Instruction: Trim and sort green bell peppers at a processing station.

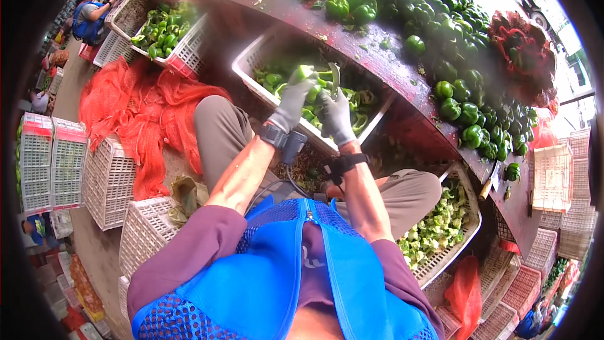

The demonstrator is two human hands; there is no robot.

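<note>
Both hands wear grey gloves and are held over a white plastic crate (257, 86) of green pepper pieces. My left hand (296, 99) is closed on a green bell pepper (304, 73), whose pale cut side shows at the top. My right hand (336, 112), just beside it, grips a knife (335, 76) with its curved blade pointing up. Green pepper also shows between the two hands; whether it is one piece with the held pepper, I cannot tell. Many whole green bell peppers (468, 114) lie heaped on the dark metal table (401, 80) beyond the crate.
A second knife (490, 180) lies at the table's right end. A crate of pale green pepper scraps (473, 212) stands at the right, another of green peppers (188, 52) at the upper left. Red mesh sacks (155, 109) drape over the left side, near stacked crates (111, 184). A person (89, 14) is at the upper left.
</note>
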